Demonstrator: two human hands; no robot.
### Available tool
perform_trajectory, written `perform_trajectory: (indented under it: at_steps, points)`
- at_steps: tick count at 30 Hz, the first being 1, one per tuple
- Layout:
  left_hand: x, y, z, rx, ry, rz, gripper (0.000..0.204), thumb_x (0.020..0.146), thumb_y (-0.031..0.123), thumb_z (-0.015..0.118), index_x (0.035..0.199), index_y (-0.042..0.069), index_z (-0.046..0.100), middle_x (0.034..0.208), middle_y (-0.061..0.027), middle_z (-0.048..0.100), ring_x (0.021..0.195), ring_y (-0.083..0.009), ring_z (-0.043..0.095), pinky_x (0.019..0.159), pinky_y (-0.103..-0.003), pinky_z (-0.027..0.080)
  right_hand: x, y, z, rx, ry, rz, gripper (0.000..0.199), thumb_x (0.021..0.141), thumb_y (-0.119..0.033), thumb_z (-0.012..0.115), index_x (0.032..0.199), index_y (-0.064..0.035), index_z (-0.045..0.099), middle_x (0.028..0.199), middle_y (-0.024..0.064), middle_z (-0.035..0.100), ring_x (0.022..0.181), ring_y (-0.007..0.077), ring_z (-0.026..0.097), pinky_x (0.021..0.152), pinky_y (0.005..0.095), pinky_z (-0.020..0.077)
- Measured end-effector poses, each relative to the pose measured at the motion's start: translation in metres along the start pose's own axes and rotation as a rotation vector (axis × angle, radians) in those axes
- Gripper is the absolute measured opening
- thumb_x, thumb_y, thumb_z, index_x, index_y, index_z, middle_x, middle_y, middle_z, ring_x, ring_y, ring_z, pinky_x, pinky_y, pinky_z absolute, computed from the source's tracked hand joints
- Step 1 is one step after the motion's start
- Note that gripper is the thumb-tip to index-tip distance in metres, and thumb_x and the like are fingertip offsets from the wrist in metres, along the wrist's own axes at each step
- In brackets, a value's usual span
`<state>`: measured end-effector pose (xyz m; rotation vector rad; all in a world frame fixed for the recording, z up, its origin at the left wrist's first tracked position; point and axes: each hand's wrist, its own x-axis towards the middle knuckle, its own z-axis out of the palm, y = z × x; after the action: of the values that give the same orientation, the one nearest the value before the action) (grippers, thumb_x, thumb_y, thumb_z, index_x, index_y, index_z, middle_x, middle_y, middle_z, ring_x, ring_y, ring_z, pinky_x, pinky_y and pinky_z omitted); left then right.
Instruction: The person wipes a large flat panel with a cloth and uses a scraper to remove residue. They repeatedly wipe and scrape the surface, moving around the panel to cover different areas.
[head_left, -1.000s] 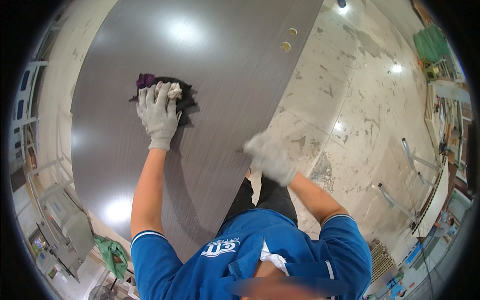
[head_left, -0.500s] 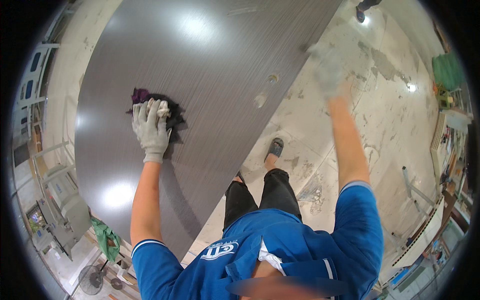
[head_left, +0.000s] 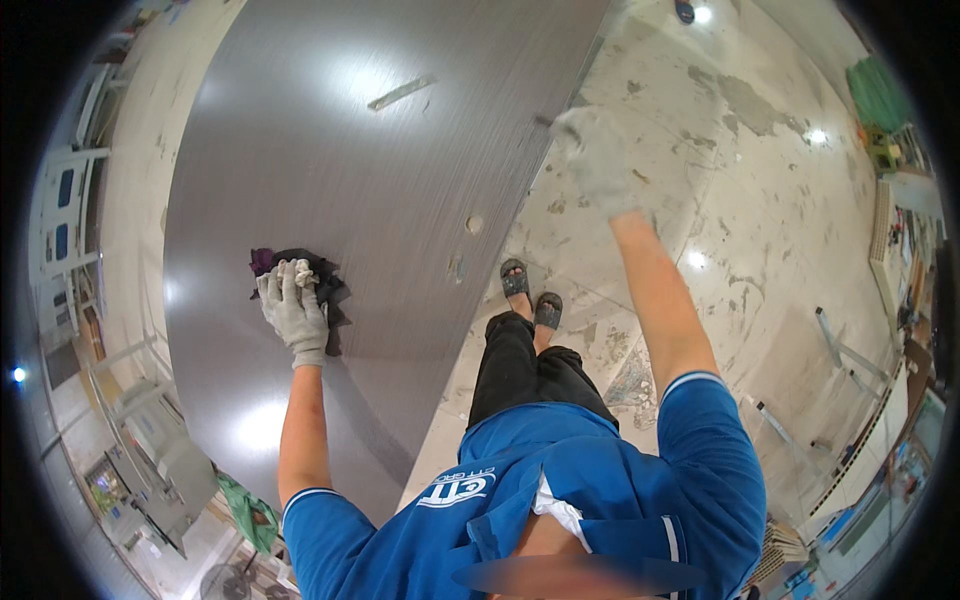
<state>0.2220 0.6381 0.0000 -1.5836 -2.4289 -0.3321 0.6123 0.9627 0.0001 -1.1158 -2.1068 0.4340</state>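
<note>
My left hand (head_left: 297, 318), in a pale grey work glove, presses a crumpled dark rag (head_left: 322, 275) with a purple part onto a large grey, streaked panel (head_left: 330, 190). Its fingers bend over the cloth, with a whitish bit bunched at the fingertips. Beyond the panel's right edge hovers my right hand (head_left: 597, 160), gloved the same way and smeared by motion. A short dark thing pokes out from its fingers toward the edge; its kind is not clear. On the panel lie a strip like tape (head_left: 401, 92) and a pale round spot (head_left: 474, 225).
My feet in dark sandals (head_left: 547, 310) stand on the stained floor (head_left: 740, 270) beside the panel. Another person's foot (head_left: 685, 11) shows at the top. Metal frame pieces (head_left: 830, 340) lie at the right, near a green bundle (head_left: 880, 95). A green cloth (head_left: 248, 510) hangs at lower left.
The view has moved forward along the panel, bringing the tape-like strip fully into sight. My feet are now closer together. My right hand has swung left toward the panel's edge; my left stays on the rag.
</note>
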Motion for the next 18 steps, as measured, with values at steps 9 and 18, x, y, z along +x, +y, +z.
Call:
perform_trajectory:
  at_steps: [9,18]
  points:
    - [0.108,0.090,0.040,-0.076,-0.038,0.055,0.047,0.095,0.033,0.064,0.141,0.027,0.062,0.149,-0.0123,0.052,0.146,-0.0411,0.036,0.118,-0.062,0.028,-0.089,-0.068,0.007,0.036,-0.440,-0.303,0.012,0.082,-0.009,0.064,0.092,-0.0134,0.066,0.088,0.0052,0.063,0.091,0.0273,0.062,0.081,0.0416,0.0511]
    - [0.146,0.116,0.054,-0.076,-0.006,-0.061,0.046,0.096,0.033,0.064,0.140,0.021,0.063,0.147,-0.0135,0.055,0.144,-0.0423,0.039,0.120,-0.056,0.029,0.092,0.086,-0.002,-0.059,-0.031,0.004,0.013,0.096,-0.019,0.063,0.096,-0.0080,0.070,0.095,0.0112,0.069,0.092,0.0339,0.064,0.083,0.0468,0.0507]
